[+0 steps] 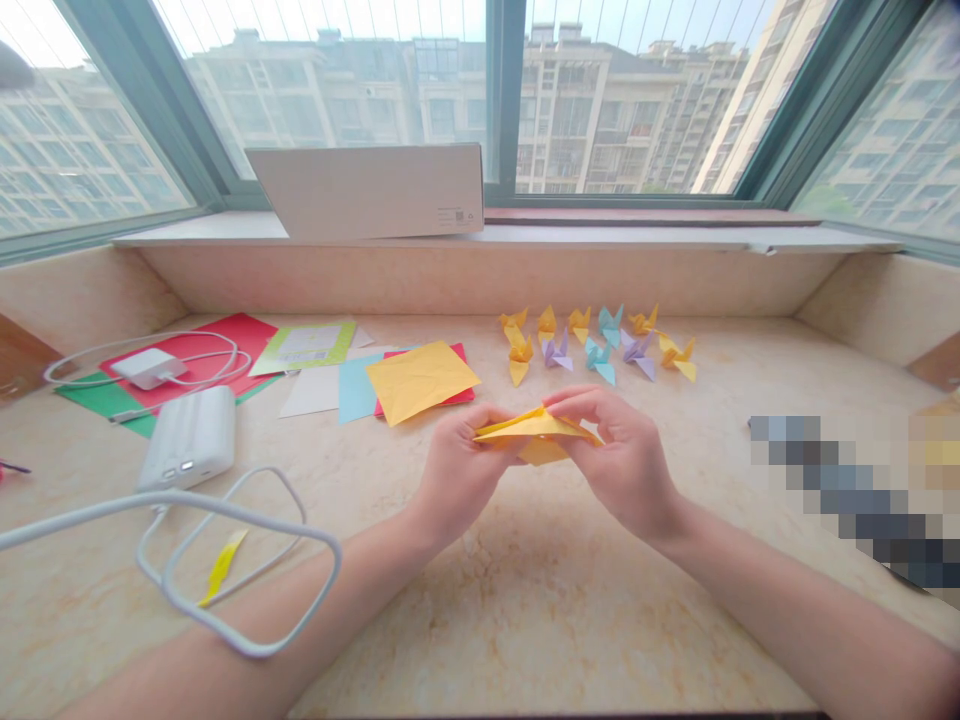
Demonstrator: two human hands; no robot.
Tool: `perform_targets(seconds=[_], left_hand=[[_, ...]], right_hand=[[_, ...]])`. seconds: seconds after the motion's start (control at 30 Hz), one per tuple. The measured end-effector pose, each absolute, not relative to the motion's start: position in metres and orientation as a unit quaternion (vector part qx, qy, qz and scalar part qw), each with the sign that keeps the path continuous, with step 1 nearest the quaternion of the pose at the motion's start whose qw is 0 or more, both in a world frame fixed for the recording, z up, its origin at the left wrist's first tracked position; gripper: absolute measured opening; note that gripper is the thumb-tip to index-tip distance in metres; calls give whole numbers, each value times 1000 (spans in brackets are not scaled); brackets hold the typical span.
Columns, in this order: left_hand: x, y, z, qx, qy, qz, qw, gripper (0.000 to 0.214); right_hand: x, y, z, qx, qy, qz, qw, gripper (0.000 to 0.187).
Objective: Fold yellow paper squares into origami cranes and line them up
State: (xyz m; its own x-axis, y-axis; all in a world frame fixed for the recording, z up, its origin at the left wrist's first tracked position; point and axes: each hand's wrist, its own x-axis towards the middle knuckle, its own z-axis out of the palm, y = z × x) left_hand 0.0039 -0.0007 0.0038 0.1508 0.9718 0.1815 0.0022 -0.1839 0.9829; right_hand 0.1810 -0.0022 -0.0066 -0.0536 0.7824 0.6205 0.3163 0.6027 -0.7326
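Observation:
Between my two hands is a partly folded piece of yellow origami paper (536, 428), held a little above the stone surface. My left hand (466, 465) pinches its left end, thumb and fingers closed on it. On the other end, my right hand (619, 450) grips with thumb and fingertips near the upper fold. A lower flap of the paper hangs between the thumbs. Just beyond the hands stand several folded paper cranes (600, 358) in yellow, blue and purple, set in two rows. Left of them lies a flat yellow sheet (422, 382) on top of other coloured sheets.
At left are a white power bank (189, 438), a white charger (148, 368) and looped white cable (259, 648) crossing above my left forearm. Red paper (240, 340) and green paper (97, 398) lie behind. A white box (367, 190) stands on the sill. A pixelated patch covers the right.

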Motion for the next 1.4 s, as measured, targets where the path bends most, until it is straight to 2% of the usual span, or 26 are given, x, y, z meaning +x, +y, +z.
perform_targets(seconds=[0.17, 0.4, 0.63, 0.77, 0.9, 1.03, 1.23, 1.4], left_hand=[[2, -2, 3, 658, 431, 507, 354, 16], [1, -9, 7, 673, 425, 533, 287, 7], [2, -5, 8, 604, 424, 560, 378, 9], [3, 1, 4, 551, 385, 541, 506, 22], [3, 4, -2, 534, 324, 534, 570, 35], [2, 5, -4, 533, 302, 534, 583, 35], [-5, 7, 3, 534, 326, 548, 555, 40], [-11, 12, 6, 545, 361, 554, 516, 47]], right_hand=[[182, -4, -4, -384, -730, 159, 543, 13], [177, -9, -8, -389, -709, 147, 569, 11], [178, -9, -10, -350, -706, 200, 582, 15], [182, -5, -6, -360, -719, 169, 570, 20], [184, -1, -4, -372, -706, 165, 579, 24], [185, -1, -1, -366, -719, 163, 568, 27], [186, 4, 4, -373, -736, 132, 549, 13], [188, 14, 3, -345, -767, 161, 516, 11]])
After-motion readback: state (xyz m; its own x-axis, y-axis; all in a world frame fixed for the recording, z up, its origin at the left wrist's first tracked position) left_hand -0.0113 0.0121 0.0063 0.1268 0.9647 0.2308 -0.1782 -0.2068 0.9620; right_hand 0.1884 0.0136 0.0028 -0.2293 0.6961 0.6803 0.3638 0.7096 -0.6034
